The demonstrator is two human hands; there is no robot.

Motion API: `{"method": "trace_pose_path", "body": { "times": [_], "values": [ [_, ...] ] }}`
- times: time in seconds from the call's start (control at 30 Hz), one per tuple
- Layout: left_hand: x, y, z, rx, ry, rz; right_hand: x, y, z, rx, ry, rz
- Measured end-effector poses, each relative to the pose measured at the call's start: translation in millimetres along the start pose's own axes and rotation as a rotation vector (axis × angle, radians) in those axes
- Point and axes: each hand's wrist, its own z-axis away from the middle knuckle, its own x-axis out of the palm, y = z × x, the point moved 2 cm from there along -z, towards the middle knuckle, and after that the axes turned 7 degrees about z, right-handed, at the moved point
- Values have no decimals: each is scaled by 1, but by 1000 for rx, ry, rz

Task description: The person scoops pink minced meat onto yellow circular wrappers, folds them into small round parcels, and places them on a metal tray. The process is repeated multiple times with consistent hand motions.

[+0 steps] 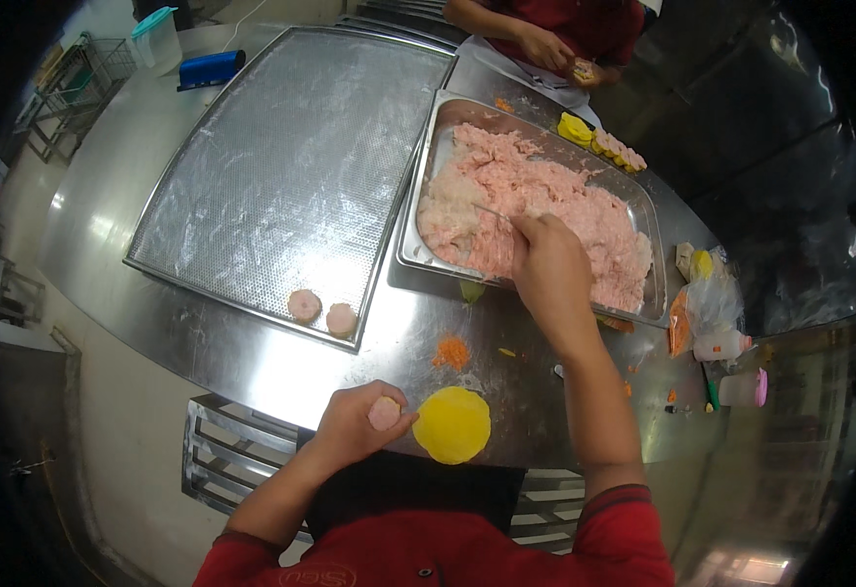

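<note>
My left hand (361, 423) is curled around a small dumpling with pink filling (384, 412), close to my body. Beside it on the steel table lies a round yellow wrapper (452, 425). My right hand (548, 264) reaches into a deep steel pan (426, 186) of pink minced filling (536, 201) and grips a thin metal utensil (492, 212) that digs into the mince. Two finished pink dumplings (321, 312) sit at the near edge of a large perforated steel tray (291, 166).
Another person's hands (555, 54) work at the far side, next to a row of yellow dumplings (599, 142). A pile of grated carrot (452, 350) lies on the table. Bags and small bottles (717, 328) stand at the right. A blue object (210, 68) lies far left.
</note>
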Motion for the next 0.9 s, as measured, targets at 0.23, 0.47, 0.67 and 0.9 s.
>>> {"method": "trace_pose_path", "body": {
  "times": [0.23,0.47,0.67,0.9],
  "values": [
    [0,-7,1,54,-21,54,24,-9,-31,26,-100,168],
    [-1,-9,-1,70,-54,58,28,-8,-27,-6,-133,176],
    [-1,-9,0,112,-30,16,23,-7,-38,-54,-236,173],
    [-5,-3,-3,54,-37,31,-4,0,-52,21,-458,-286]
  ]
}}
